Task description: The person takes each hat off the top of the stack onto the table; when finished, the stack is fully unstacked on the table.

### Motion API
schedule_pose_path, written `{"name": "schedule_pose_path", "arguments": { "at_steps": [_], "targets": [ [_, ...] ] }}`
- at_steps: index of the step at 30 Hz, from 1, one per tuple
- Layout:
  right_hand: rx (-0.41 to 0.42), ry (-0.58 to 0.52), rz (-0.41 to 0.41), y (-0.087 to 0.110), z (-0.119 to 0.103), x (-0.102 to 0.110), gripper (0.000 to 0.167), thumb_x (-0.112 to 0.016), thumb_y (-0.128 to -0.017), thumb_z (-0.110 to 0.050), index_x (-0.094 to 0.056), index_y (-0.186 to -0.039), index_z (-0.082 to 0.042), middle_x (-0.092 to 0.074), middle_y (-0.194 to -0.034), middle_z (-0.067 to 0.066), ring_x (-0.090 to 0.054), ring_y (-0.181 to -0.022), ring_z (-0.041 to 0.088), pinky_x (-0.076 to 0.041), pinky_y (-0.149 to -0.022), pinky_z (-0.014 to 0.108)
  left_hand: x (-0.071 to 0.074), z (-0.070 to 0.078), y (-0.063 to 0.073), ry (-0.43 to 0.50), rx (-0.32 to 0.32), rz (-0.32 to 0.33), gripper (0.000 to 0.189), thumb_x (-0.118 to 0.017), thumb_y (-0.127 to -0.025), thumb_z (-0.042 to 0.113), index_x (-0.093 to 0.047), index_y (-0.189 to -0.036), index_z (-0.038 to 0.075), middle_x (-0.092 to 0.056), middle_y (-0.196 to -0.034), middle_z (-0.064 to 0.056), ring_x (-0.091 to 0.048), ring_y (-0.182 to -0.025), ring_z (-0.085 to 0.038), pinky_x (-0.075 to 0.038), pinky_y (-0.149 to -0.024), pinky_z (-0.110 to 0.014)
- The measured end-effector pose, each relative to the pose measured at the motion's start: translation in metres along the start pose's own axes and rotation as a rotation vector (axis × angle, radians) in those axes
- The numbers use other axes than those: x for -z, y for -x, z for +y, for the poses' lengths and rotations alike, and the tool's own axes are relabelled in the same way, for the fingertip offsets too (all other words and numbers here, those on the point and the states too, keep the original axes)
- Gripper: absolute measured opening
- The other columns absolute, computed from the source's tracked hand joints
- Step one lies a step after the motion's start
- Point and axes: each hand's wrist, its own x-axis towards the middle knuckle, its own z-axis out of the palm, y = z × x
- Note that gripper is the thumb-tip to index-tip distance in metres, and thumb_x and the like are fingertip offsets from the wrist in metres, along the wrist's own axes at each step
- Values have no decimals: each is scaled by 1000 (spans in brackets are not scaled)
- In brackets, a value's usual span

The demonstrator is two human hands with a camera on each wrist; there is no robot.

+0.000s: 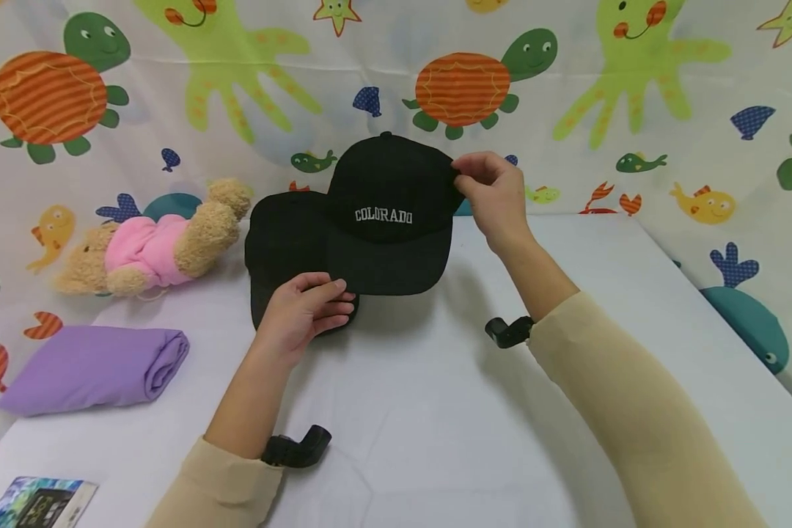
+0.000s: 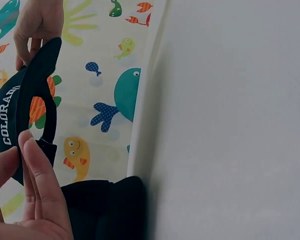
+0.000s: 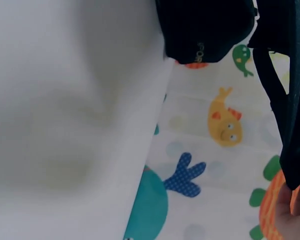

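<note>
A black baseball cap (image 1: 389, 198) with white "COLORADO" lettering is held above the white table, its front toward the head camera. My right hand (image 1: 498, 198) pinches its right edge between thumb and fingers. At the left corner of the brim, my left hand (image 1: 306, 312) grips with the thumb in front and the fingers behind. The left wrist view shows the cap (image 2: 7, 110) edge-on, with the opening at its back. Behind and to the left is a second black cap (image 1: 284, 242), partly hidden by the first; white letters show on it in the right wrist view.
A teddy bear (image 1: 152, 249) in pink lies at the back left of the table (image 1: 429, 433). Nearer are a folded purple cloth (image 1: 99, 370) and, at the front left corner, a colourful booklet (image 1: 39, 504). A sea-animal printed curtain (image 1: 369, 44) hangs behind.
</note>
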Motion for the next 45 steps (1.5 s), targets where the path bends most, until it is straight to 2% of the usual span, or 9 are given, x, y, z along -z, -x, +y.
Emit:
{"name": "schedule_pose_path", "arguments": {
  "at_steps": [7, 14, 24, 32, 40, 45],
  "targets": [
    [-8, 8, 31, 0, 7, 13, 16, -63, -100, -8, -73, -112, -9, -65, -105, -4, -59, -102, 15, -52, -93, 25, -15, -11, -10, -9, 26, -4, 27, -70, -100, 15, -51, -120, 10, -78, -92, -1, -76, -76, -11, -63, -73, -25],
    [-14, 31, 64, -1, 12, 28, 16, -62, -100, -8, -73, -111, -9, -65, -104, -5, -58, -101, 14, -52, -91, 23, -32, -19, -20, -5, 24, -14, 26, -71, -98, 12, -53, -117, 8, -78, -91, -4, -76, -73, -13, -63, -70, -26],
    [-54, 63, 95, 0, 20, 44, 16, -63, -100, -8, -74, -111, -10, -65, -105, -6, -58, -101, 13, -52, -89, 22, -49, -25, -24, -5, 31, -32, 26, -71, -98, 10, -53, -116, 7, -79, -93, -6, -76, -72, -13, -63, -70, -26],
    [-62, 43, 105, 0, 25, 56, 17, -64, -98, -5, -75, -111, -10, -66, -100, -9, -59, -97, 12, -53, -87, 20, -63, -33, -29, 38, 53, -10, 28, -70, -97, 6, -53, -119, 6, -78, -93, -10, -75, -69, -12, -63, -67, -24],
    [-118, -34, 126, -2, 26, 66, 16, -65, -97, -2, -74, -107, -10, -65, -96, -7, -60, -93, 11, -54, -85, 18, -75, -37, -32, 84, 45, -16, 31, -72, -96, 3, -51, -119, 4, -78, -96, -16, -75, -68, -13, -63, -65, -25],
    [-156, -47, 137, -1, 29, 71, 17, -65, -97, -1, -75, -106, -12, -64, -98, -7, -61, -93, 11, -55, -84, 16, -82, -42, -33, 93, 49, -18, 29, -72, -95, 3, -51, -115, 5, -78, -92, -15, -75, -67, -14, -63, -64, -25]
  ]
}}
